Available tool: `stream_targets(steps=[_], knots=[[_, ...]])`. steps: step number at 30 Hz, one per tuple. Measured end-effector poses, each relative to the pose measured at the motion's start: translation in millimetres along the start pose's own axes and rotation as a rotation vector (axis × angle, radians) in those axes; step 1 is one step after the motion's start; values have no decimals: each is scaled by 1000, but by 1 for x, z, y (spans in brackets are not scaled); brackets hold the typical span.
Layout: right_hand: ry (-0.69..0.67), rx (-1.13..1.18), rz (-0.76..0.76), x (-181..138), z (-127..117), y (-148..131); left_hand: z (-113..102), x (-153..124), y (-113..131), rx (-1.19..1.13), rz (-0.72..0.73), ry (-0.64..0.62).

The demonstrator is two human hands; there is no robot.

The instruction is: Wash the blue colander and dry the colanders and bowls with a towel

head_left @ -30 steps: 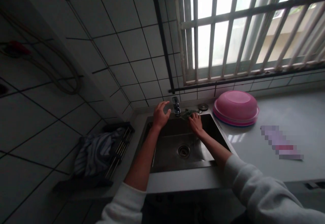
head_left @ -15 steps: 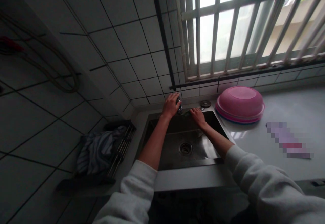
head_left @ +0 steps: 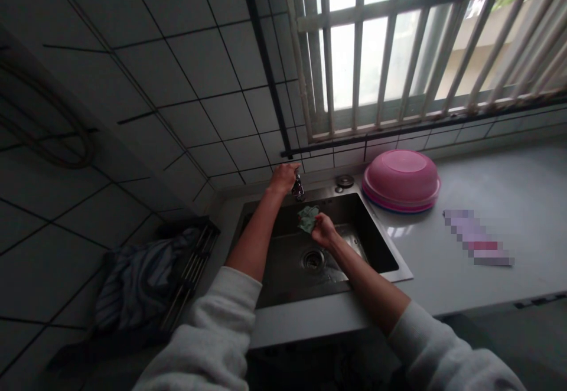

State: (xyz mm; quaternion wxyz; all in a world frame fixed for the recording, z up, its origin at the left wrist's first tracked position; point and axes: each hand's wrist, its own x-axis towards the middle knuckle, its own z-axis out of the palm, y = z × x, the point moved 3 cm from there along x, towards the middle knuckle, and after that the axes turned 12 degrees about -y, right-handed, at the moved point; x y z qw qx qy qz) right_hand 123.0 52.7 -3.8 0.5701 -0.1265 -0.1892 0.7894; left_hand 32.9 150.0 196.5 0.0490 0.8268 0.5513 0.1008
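My left hand [head_left: 283,178] is at the top of the chrome faucet [head_left: 298,190] behind the sink, its fingers closed over the handle. Below the spout and a little to the right, my right hand [head_left: 324,230] grips a crumpled green cloth [head_left: 308,218] by its right side. The cloth hangs over the steel sink [head_left: 266,297], above and behind the drain [head_left: 312,260]. Some wet shine shows on the sink floor right of the drain. Whether water runs from the spout is too dim to tell.
Upturned pink basins [head_left: 401,179] stand right of the sink, and a blurred purple packet [head_left: 476,237] lies on the counter [head_left: 425,261]. A dark rack [head_left: 190,279] with a striped cloth [head_left: 142,279] is at the left. A round drain lid [head_left: 344,181] sits behind the sink.
My right hand has come from the sink's back edge toward me, bringing the green cloth under the faucet into plain view. My left hand stays at the faucet; the whole view has shifted.
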Motion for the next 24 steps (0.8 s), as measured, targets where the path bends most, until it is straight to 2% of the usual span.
stream_targets(steps=[6,10,14,17,19,21,22,23,24], knots=[[-32,-16,75,-5,10,7,0,-2,1,22,2,-8],[4,17,80,-12,10,7,3,-5,2,40,3,-16],[17,97,188,-21,9,6,13,-16,6,-55,96,41],[87,82,257,-24,7,6,25,-45,7,-210,155,155],[137,20,282,-23,5,5,37,-78,5,-309,141,330],[162,-43,275,-21,3,3,55,-116,2,-371,51,536],[168,-69,264,-19,2,2,67,-135,1,-400,5,592],[161,-95,250,-18,1,1,81,-150,1,-420,-17,581],[146,-121,233,-17,0,0,95,-160,3,-429,0,486]])
